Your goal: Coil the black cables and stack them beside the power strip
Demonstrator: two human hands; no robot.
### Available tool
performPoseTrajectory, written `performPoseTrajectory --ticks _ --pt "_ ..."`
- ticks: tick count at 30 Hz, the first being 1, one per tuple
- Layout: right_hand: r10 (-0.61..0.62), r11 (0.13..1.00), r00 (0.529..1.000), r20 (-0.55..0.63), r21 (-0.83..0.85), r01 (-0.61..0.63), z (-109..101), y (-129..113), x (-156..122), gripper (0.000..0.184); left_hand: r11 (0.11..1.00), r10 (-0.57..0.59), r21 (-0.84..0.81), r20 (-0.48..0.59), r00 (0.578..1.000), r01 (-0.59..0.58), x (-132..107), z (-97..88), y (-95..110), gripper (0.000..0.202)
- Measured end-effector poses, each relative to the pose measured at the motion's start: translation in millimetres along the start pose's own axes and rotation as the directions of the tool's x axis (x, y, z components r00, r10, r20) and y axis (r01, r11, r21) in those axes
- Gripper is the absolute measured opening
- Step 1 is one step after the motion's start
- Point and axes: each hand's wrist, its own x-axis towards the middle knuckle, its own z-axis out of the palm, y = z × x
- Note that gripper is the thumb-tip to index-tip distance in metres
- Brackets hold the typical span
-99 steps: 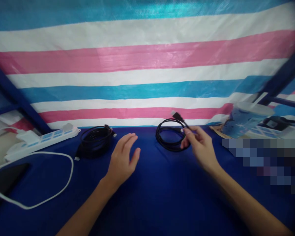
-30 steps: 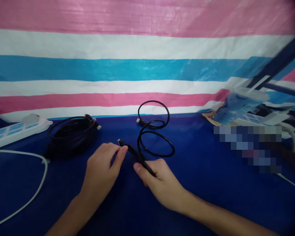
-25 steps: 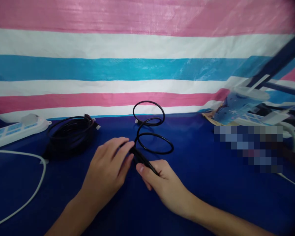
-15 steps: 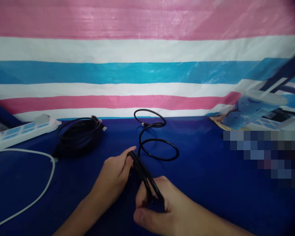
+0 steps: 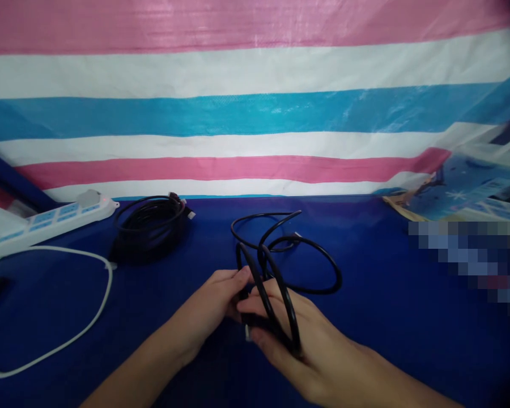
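Cable (image 5: 300, 266) is what we are handling: a thin black one, partly gathered into upright loops across our right hand (image 5: 289, 328) and partly sprawled in loose rings on the blue cloth (image 5: 365, 340) just beyond our fingers, toward the striped tarp (image 5: 255, 113) hanging behind the table. The gathered loops stand roughly on edge, running away from us, and the free rings lie ahead and slightly right of both hands, so the right hand is the nearer one to the slack. That hand lies palm up with fingers curled around the loops; our left hand (image 5: 215, 306) comes in from the left and pinches the same strands at their near end, fingertips touching the right hand. Well apart on the left sit a second black cable bundle (image 5: 151, 226), a white power strip (image 5: 46, 218) and its white cord (image 5: 93, 306). A blue printed packet (image 5: 459, 192) rests at the far right.
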Motion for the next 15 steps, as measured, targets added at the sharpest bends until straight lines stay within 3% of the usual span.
performPoseTrajectory --ticks 5,9,11,13,15 --pt "-0.111 0.978 0.981 0.157 -0.16 0.136 -2.6 4.5 1.5 0.029 0.994 -0.099 0.046 0.043 0.994 0.097 -2.4 2.7 -0.8 0.043" --pt "-0.188 0.945 0.981 0.056 -0.263 0.196 1.5 6.8 3.1 0.019 0.987 -0.102 0.13 0.019 0.995 0.099 -3.7 3.1 2.9 0.048" --pt "-0.247 0.931 0.969 0.03 -0.271 0.246 3.6 8.2 4.0 0.017 0.962 -0.076 0.261 -0.009 0.997 0.076 -3.6 1.4 4.8 0.055" --pt "-0.269 0.93 0.963 0.021 -0.252 0.266 4.9 9.2 4.4 0.017 0.859 0.063 0.511 -0.106 0.992 0.0 -3.7 -1.4 6.5 0.057" --pt "-0.255 0.949 0.967 -0.005 -0.191 0.25 6.0 8.7 3.8 0.021 0.636 0.348 0.766 -0.179 0.92 -0.092 -4.5 -4.9 7.6 0.047"
